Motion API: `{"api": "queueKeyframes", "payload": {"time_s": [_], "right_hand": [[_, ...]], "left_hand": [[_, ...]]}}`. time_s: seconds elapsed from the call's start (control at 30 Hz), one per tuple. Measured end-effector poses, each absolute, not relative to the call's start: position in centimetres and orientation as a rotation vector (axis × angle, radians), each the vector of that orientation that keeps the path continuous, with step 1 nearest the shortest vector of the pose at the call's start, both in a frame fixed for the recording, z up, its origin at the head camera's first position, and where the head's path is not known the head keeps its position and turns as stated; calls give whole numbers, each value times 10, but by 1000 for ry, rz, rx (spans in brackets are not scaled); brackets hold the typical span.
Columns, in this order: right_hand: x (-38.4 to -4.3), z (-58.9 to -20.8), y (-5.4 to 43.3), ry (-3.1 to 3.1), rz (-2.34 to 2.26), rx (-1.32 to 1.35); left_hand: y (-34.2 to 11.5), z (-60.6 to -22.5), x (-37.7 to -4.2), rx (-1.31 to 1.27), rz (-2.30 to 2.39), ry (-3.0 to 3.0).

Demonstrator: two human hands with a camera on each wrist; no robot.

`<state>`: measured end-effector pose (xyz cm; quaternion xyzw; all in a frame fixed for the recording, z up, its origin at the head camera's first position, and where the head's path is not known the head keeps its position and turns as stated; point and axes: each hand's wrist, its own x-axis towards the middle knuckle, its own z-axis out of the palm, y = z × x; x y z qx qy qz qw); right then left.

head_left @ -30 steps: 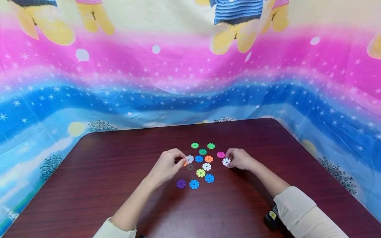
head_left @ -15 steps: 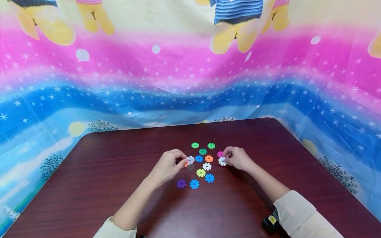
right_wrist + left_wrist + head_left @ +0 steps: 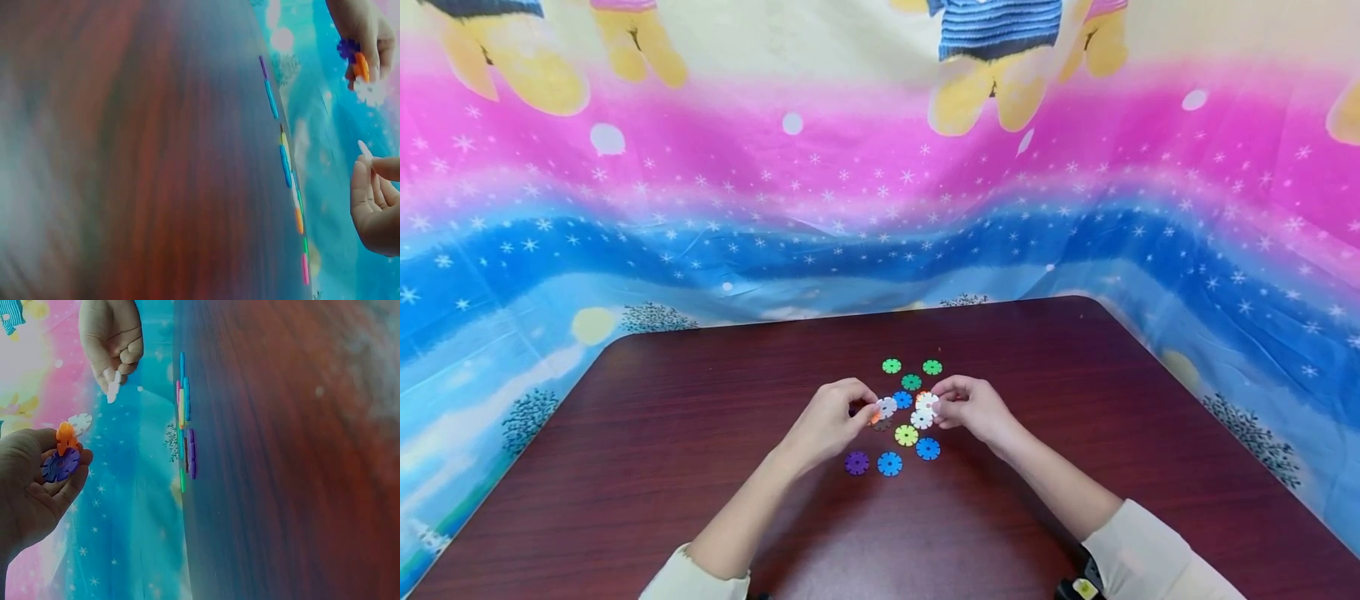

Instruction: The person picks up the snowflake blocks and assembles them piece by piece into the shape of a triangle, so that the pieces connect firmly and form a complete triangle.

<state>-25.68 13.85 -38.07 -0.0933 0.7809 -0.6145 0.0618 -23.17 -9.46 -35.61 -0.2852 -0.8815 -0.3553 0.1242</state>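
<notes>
My left hand [image 3: 827,419] holds a small joined group of notched plastic discs: a purple disc [image 3: 60,465], an orange disc [image 3: 66,437] and a white disc [image 3: 80,423] at its outer end. Between thumb and fingers, my right hand [image 3: 976,410] pinches another white disc [image 3: 927,402]. The two hands face each other above the table, a short gap between their white discs. Under them lie a blue disc [image 3: 902,400], a third white disc [image 3: 921,419] and a brown disc [image 3: 882,425], partly covered. An orange disc on the table is mostly hidden behind the right hand's disc.
Green discs [image 3: 891,366] lie farther back on the dark wood table [image 3: 700,467]. Nearer are a yellow-green disc [image 3: 906,435], blue discs [image 3: 928,448] and a purple disc [image 3: 857,463]. A black device [image 3: 1078,588] sits by the right sleeve. A printed curtain [image 3: 850,208] surrounds the table.
My right hand has moved left with its white disc, toward the left hand, and now hides the pink disc in the head view. The left hand has shifted slightly right with its joined discs.
</notes>
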Motion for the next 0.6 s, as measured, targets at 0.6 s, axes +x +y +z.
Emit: {"api": "queueKeyframes", "payload": {"time_s": [0.6], "right_hand": [[-241, -372, 118, 2002, -2117, -204]], "left_hand": [[-91, -357, -230, -880, -1029, -2558]]}}
